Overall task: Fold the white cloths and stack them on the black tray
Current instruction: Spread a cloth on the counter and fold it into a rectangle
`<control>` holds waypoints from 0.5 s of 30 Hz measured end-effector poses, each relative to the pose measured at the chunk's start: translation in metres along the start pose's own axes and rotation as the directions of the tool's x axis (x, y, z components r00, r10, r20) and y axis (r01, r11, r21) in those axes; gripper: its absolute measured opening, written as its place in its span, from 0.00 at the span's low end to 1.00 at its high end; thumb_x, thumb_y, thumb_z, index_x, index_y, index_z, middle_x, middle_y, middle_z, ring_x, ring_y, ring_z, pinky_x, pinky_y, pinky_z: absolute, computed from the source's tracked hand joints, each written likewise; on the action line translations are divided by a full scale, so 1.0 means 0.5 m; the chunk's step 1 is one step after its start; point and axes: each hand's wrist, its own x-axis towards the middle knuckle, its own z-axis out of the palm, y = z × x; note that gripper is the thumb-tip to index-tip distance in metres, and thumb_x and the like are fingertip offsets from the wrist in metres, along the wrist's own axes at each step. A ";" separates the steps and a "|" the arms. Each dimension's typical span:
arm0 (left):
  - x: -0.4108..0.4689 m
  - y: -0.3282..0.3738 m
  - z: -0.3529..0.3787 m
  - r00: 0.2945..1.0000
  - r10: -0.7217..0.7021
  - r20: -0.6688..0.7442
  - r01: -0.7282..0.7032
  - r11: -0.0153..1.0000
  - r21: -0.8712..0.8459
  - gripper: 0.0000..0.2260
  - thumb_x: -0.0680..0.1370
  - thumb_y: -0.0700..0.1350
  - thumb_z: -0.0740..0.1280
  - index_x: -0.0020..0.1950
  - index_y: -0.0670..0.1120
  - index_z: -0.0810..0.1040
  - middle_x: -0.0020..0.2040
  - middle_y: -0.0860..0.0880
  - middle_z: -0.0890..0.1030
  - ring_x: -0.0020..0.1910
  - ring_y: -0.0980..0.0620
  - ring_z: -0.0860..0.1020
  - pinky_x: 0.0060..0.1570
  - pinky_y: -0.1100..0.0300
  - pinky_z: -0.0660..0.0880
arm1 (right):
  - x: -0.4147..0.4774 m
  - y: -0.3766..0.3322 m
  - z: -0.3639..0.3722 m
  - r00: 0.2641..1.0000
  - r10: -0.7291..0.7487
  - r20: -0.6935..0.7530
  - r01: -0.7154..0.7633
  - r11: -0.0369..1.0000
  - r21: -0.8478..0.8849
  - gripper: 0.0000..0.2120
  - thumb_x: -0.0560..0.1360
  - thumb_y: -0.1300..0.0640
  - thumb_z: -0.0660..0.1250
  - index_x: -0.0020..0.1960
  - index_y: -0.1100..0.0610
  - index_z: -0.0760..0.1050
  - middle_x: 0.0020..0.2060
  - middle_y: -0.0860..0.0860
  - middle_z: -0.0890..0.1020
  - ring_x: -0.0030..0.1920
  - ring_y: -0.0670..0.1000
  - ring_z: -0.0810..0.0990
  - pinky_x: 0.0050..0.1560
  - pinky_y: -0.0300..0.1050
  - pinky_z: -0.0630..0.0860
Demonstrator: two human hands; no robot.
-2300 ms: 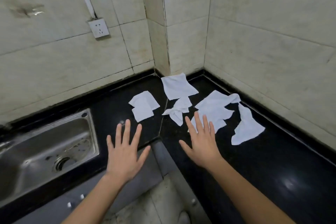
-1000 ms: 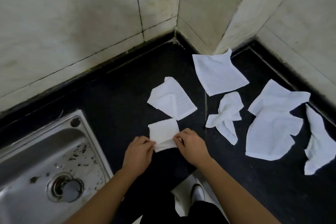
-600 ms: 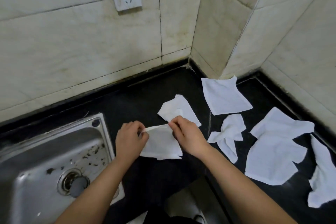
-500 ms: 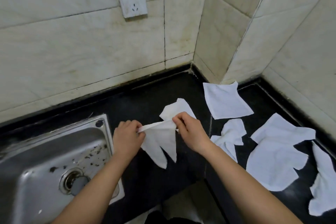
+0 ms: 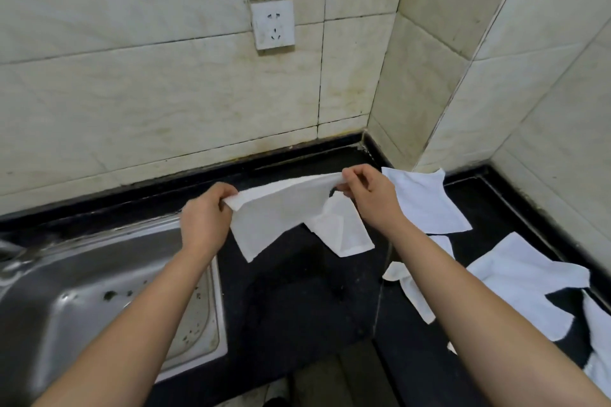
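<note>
White cloth (image 5: 274, 211) held taut in the air between two hands.
The left hand (image 5: 205, 218) and right hand (image 5: 370, 195) each pinch an upper corner; the cloth hangs below them over the black counter (image 5: 297, 301). Five other cloths (image 5: 426, 201) lie there, near one sink (image 5: 99, 307).

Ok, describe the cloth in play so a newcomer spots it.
Right of the steel sink, below the wall socket, a white cloth hangs over the black counter. Other cloths lie on it; this one is pinched up by the left hand and right hand.
</note>
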 end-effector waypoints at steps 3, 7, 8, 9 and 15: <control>0.007 -0.004 -0.020 0.999 0.018 -0.044 -0.024 0.991 -0.135 0.11 0.73 0.32 0.69 0.51 0.45 0.83 0.46 0.47 0.84 0.43 0.47 0.81 0.44 0.52 0.78 | -0.003 -0.007 0.007 0.998 -0.055 -0.003 0.055 0.998 0.030 0.05 0.81 0.48 0.64 0.47 0.45 0.77 0.44 0.46 0.85 0.48 0.45 0.84 0.53 0.46 0.81; -0.062 -0.060 0.000 0.997 0.076 0.019 -0.072 0.986 -0.152 0.13 0.68 0.29 0.72 0.47 0.44 0.82 0.49 0.48 0.81 0.47 0.51 0.77 0.46 0.58 0.73 | -0.048 0.049 0.044 0.995 -0.040 0.090 0.050 0.994 -0.101 0.06 0.81 0.48 0.64 0.48 0.48 0.78 0.43 0.44 0.83 0.47 0.43 0.82 0.50 0.42 0.78; -0.092 -0.079 0.011 0.994 0.088 0.057 -0.079 0.985 -0.151 0.13 0.68 0.29 0.73 0.46 0.44 0.82 0.49 0.49 0.80 0.47 0.52 0.77 0.47 0.61 0.72 | -0.065 0.076 0.053 0.993 -0.029 0.113 0.048 0.985 -0.167 0.06 0.81 0.48 0.65 0.48 0.48 0.78 0.44 0.43 0.82 0.47 0.42 0.81 0.49 0.41 0.76; -0.127 -0.103 0.025 0.989 0.095 0.114 -0.078 0.987 -0.143 0.12 0.68 0.30 0.73 0.46 0.44 0.83 0.49 0.50 0.79 0.48 0.52 0.77 0.48 0.63 0.71 | -0.086 0.105 0.061 0.989 -0.018 0.148 0.053 0.971 -0.233 0.06 0.81 0.48 0.65 0.48 0.48 0.78 0.45 0.43 0.81 0.46 0.42 0.80 0.49 0.40 0.75; -0.377 -0.237 0.101 0.831 0.141 0.538 -0.291 0.935 0.204 0.05 0.68 0.48 0.77 0.42 0.53 0.86 0.52 0.45 0.82 0.48 0.44 0.83 0.40 0.53 0.80 | -0.220 0.280 0.094 0.821 0.182 0.542 0.282 0.697 -0.660 0.14 0.82 0.44 0.61 0.58 0.50 0.80 0.54 0.48 0.77 0.52 0.50 0.80 0.53 0.46 0.75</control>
